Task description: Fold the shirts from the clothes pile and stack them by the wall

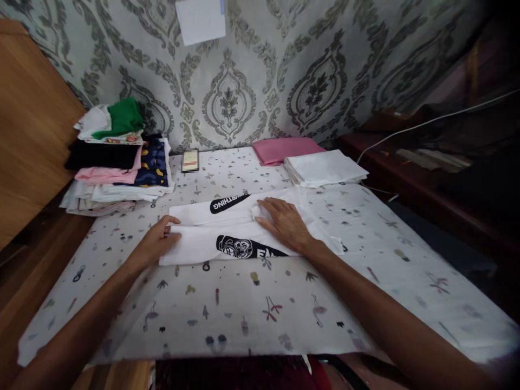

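Note:
A white garment with black printed patches (pixel 195 241) lies flat in a long folded strip across the middle of the patterned cloth. At its left end is my left hand (pixel 160 238), its thumb and fingers closed on the edge of the fabric. My right hand (pixel 286 225) rests on the right part of the garment, with bunched white fabric between its thumb and fingers. The lettering and a drawn face on the print show between my hands.
Folded clothes (pixel 122 162) are stacked at the back left. A small card-like object (pixel 190 161) lies near the patterned curtain (pixel 229 97). Pink folded fabric (pixel 284 150) and white folded fabric (pixel 327 167) sit back right, near a cable (pixel 439 115) and dark red furniture (pixel 374 154).

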{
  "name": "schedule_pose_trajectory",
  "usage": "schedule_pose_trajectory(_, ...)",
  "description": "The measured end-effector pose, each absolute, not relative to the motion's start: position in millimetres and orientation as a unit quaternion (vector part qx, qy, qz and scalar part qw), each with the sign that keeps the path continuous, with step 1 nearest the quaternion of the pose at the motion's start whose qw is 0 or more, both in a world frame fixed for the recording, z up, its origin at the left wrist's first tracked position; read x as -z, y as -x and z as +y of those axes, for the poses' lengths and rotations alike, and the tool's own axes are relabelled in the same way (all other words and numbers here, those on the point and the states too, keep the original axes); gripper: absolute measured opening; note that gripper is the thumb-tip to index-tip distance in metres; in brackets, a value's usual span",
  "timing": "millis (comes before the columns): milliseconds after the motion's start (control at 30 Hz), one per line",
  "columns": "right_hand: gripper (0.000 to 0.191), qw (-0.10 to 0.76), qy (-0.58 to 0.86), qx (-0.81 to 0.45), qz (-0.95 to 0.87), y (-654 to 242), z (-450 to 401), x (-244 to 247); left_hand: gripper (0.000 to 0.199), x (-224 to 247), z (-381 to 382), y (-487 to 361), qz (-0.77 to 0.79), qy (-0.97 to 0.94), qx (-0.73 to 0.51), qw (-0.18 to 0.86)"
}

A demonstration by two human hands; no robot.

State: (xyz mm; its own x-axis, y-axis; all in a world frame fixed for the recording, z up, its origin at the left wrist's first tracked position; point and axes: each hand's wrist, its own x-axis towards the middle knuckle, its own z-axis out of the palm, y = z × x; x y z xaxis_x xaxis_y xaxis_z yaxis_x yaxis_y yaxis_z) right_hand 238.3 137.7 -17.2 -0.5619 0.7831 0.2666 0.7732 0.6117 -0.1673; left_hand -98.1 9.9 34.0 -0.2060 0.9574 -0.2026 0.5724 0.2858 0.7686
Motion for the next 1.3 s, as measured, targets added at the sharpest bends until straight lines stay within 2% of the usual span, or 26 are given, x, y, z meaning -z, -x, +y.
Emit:
schedule_pose_trajectory(167,0.065,0.144,0.427,0.000,-0.893,-238.4,137.1,17.8,0.047,-22.9,3.7,92.8,0.732,-0.455,-0.371,0.347)
schedule_pose_trajectory(300,0.069,0.140,0.422,-0.002,-0.896,-238.3,137.2,17.8,0.056,-29.2,-1.4,89.4,0.714,-0.459,-0.333,0.410)
schedule_pose_trajectory(367,0.072,0.140,0.416,-0.005,-0.898,-238.2,137.2,18.1,0.060,-32.3,-2.7,89.1,0.711,-0.469,-0.329,0.408)
schedule_pose_trajectory(533,0.075,0.132,0.409,0.001,-0.903,-238.5,137.9,19.9,0.051,-26.2,0.4,94.5,0.762,-0.483,-0.310,0.299)
schedule_pose_trajectory(633,0.074,0.130,0.408,-0.005,-0.904,-239.3,138.6,20.0,0.044,-24.2,0.6,92.6,0.779,-0.534,-0.253,0.212)
schedule_pose_trajectory(767,0.071,0.138,0.408,-0.002,-0.903,-237.7,132.5,14.0,0.048,-32.0,-5.6,81.1,0.802,-0.557,-0.154,0.151)
schedule_pose_trajectory(867,0.051,0.184,0.388,0.008,-0.903,-228.8,117.4,3.4,0.053,-39.0,-12.4,73.4,0.807,-0.575,-0.069,0.113)
schedule_pose_trajectory(933,0.034,0.220,0.345,-0.004,-0.913,-217.7,103.6,-4.4,0.053,-41.2,-16.5,69.9,0.805,-0.591,-0.014,0.050)
schedule_pose_trajectory(1033,0.030,0.233,0.238,-0.058,-0.941,-196.1,84.3,-10.5,0.047,-36.1,-20.0,64.6,0.764,-0.636,0.000,-0.107)
schedule_pose_trajectory(1100,0.029,0.225,0.187,-0.086,-0.952,-182.6,76.0,-8.3,0.042,-25.4,-20.2,59.2,0.696,-0.698,-0.039,-0.167)
schedule_pose_trajectory(1200,0.031,0.209,0.170,-0.079,-0.960,-170.6,71.2,1.8,0.044,-2.2,-18.8,49.2,0.590,-0.791,-0.089,-0.138)
schedule_pose_trajectory(1300,0.041,0.166,0.161,-0.061,-0.971,-169.1,71.3,10.7,0.054,17.1,-19.1,44.4,0.567,-0.813,-0.087,-0.094)
